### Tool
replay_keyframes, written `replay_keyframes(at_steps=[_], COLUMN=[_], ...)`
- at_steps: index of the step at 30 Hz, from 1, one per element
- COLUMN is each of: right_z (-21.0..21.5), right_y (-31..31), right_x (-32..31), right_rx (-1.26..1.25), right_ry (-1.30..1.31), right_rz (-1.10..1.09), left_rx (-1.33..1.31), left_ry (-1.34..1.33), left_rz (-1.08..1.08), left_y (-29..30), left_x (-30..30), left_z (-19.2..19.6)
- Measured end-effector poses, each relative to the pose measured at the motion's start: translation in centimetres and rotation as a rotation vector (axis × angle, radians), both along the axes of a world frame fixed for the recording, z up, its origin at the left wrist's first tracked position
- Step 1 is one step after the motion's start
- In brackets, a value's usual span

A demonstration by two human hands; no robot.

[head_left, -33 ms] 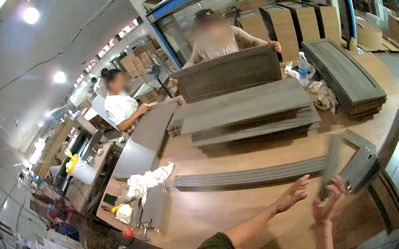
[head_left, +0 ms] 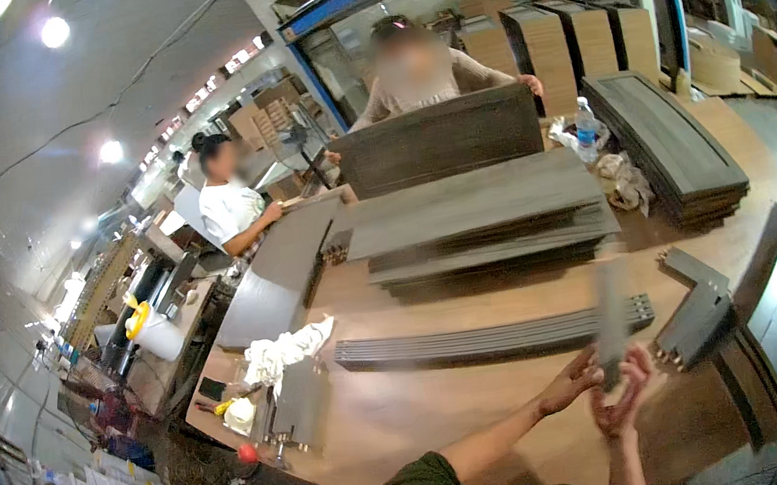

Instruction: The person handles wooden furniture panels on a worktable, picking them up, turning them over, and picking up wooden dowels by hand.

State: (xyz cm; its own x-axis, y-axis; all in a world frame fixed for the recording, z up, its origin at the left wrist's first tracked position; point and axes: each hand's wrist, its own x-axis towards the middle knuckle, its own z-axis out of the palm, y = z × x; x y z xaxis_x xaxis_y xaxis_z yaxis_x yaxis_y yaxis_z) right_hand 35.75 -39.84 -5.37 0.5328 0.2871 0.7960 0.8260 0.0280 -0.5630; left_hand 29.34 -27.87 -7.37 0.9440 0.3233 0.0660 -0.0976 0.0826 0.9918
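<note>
Upright and blurred by motion, a short flat grey strip (head_left: 609, 302) stands above the wooden table. My right hand (head_left: 623, 396) grips its lower end, with the fingers on the right and the thumb on the left. The curled fingers of my left hand (head_left: 569, 385) meet the strip's lower left edge; the exact hold is partly hidden. Just behind the strip lies a bundle of long grey strips (head_left: 480, 341), laid side by side. To the right of my hands are short grey pieces (head_left: 701, 304) in an angled pile, with small pegs at their ends.
Across the table a person (head_left: 430, 70) holds a dark grey panel (head_left: 444, 142) upright behind a stack of grey boards (head_left: 482, 206). Framed panels (head_left: 669, 137) are stacked at the far right, beside a bottle (head_left: 586, 130). White cloth (head_left: 280, 350) lies left; another person (head_left: 231, 199) works beyond.
My right hand has moved left with the grey strip, which is now more upright and overlaps the long strips. My left hand's spread fingers have curled in against the strip.
</note>
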Motion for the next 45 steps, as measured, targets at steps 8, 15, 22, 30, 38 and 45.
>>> replay_keyframes(at_steps=[8,15,22,30,38,45], right_z=[-10.6,-9.3,-9.9,-9.1,-10.3,-10.2], right_y=[1.7,3.2,1.0,0.9,0.9,1.0], right_x=[8.1,11.9,12.9,13.4,14.1,14.1], right_rx=[-0.447,-0.333,-0.374,-0.291,-0.33,-0.382], right_ry=[0.436,0.547,0.476,0.455,0.424,0.436], right_rz=[-0.144,-0.313,-0.244,-0.222,-0.232,-0.241], left_rx=[-0.014,0.441,-0.326,0.223,0.381,0.308], left_ry=[0.118,0.278,0.149,0.188,0.179,0.242], left_rz=[0.345,0.347,0.097,0.061,0.062,0.028], left_y=[6.3,8.2,6.2,4.4,3.4,2.5], left_x=[-2.9,0.8,9.4,15.7,16.1,15.1], left_z=[3.2,4.8,4.2,-0.7,-2.1,-1.9])
